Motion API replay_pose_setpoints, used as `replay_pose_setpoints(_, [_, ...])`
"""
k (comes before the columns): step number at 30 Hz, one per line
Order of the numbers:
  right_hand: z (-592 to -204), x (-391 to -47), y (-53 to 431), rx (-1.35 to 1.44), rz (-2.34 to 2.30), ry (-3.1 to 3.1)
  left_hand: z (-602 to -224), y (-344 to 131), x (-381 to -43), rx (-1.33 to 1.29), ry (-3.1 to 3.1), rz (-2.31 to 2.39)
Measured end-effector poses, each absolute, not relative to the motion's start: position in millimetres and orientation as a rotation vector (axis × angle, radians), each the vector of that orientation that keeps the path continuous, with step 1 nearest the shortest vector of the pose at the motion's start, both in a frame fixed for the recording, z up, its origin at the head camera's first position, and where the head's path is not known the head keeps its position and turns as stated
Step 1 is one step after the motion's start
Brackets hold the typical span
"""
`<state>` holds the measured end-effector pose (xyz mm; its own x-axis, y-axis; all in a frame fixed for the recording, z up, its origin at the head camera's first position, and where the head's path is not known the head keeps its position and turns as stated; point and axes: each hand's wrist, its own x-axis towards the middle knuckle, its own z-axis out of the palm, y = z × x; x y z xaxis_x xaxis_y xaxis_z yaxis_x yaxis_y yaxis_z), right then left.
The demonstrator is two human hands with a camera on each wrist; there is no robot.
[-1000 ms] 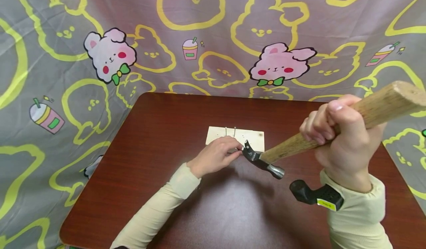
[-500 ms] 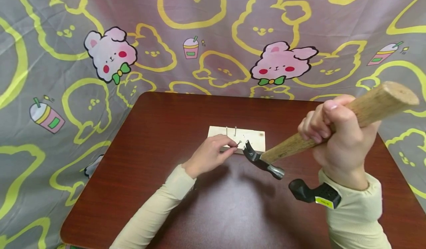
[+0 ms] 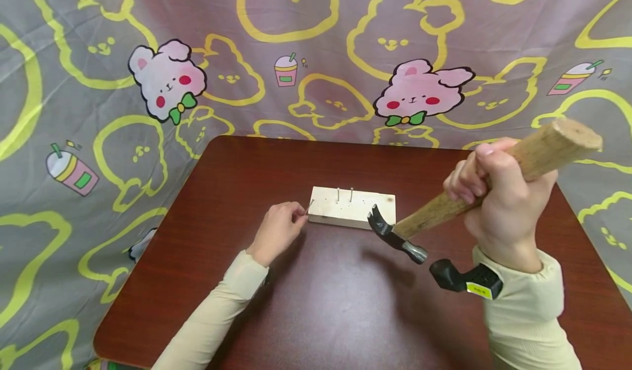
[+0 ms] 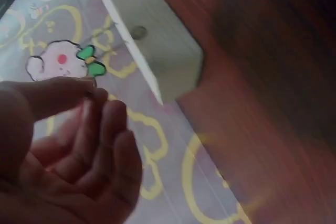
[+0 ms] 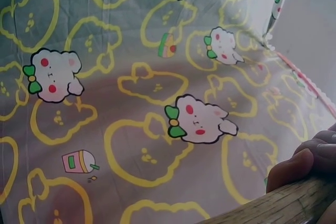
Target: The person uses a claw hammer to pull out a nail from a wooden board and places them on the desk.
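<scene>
I see the left hand [image 3: 278, 230] pinching a thin nail [image 3: 309, 207] between thumb and fingertips, the nail slanting up just beside the block's left end; whether it touches the wood I cannot tell. From the left wrist, the pinched part is blurred. My right hand [image 3: 501, 194] is wrapped firmly round the wooden handle of a hammer [image 3: 429, 217], held above the bench, butt raised toward the far right corner and the dark metal head lower, its claw turned toward the block.

The pale wooden block [image 3: 345, 209] lies flat on the bench [image 3: 237, 189], closer to the far edge than to the near one, its long side roughly along that edge. Two nails [image 3: 351, 196] stand upright in it, side by side, left of its middle; small dark marks dot its top, with a knot near its far right corner. Patterned cloth [image 3: 237, 7] hangs behind the bench's far edge and along its left edge.
</scene>
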<state>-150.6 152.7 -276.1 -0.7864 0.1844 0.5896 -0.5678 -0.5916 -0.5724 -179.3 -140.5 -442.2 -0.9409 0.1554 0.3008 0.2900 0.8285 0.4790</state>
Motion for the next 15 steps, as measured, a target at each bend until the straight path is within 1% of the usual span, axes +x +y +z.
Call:
replay_pose_setpoints(4, [-277, -153, 154, 0.677, 2.375, -1.109, -449, -150, -181, -0.194, -2.827, -0.746])
replay_pose_setpoints(15, [-278, -156, 155, 0.640, 2.364, -1.146, -460, -163, -185, 0.019, -2.972, -0.719])
